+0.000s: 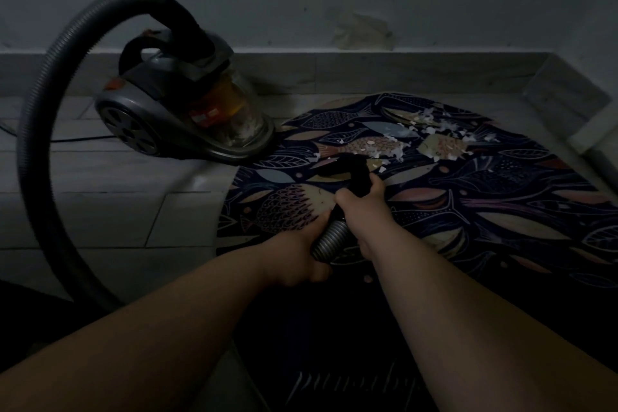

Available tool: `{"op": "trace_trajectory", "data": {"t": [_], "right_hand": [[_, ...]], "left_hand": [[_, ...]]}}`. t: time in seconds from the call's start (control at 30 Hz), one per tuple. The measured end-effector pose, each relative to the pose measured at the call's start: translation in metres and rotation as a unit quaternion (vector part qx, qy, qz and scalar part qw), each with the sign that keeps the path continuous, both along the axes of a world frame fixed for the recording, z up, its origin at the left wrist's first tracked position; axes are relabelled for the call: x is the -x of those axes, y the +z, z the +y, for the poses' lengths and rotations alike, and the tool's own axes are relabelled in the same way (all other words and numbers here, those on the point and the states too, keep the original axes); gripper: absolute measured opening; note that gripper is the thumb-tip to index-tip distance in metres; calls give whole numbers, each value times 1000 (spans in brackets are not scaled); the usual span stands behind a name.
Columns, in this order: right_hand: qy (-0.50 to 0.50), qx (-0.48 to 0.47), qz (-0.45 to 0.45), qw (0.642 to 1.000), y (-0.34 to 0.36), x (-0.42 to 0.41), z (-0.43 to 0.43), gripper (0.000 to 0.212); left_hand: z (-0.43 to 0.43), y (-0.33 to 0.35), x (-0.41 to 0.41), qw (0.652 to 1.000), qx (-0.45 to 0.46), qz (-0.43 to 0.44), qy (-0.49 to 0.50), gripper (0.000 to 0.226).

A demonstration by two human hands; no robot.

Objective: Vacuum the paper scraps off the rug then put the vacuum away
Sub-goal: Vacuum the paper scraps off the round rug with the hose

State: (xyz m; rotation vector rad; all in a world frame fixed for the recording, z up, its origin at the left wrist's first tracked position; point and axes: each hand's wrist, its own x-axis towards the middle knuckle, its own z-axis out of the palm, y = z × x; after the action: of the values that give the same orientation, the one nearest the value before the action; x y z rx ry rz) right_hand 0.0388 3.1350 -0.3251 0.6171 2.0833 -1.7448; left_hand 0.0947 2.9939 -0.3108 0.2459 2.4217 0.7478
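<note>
The left hand (297, 256) grips the hose (329, 239), the right hand (363, 202) the nozzle (356, 170) — paper scraps (418, 134) just beyond

Pretty dim here. Gripping the ribbed hose (329, 241) with the left hand (297, 259) over the near-left part of the fish-print rug (508, 211), and wrapping the right hand (363, 207) round the black nozzle (356, 167) just ahead, toward the rug's middle. Loads of white paper scraps (431, 130) past that, on the rug's far half. Canister vacuum (180, 104) parked right at the rug's far-left edge, cord (80, 138) trailing away left.
</note>
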Motion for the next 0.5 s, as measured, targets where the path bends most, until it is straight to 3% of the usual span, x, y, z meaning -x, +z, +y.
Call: {"op": "trace_trajectory", "data": {"t": [0.5], "right_hand": [[-74,13,-29,997,-1,-5,77,82]], "left_hand": [[73,5,9,997,19,-27,-67,98]]}}
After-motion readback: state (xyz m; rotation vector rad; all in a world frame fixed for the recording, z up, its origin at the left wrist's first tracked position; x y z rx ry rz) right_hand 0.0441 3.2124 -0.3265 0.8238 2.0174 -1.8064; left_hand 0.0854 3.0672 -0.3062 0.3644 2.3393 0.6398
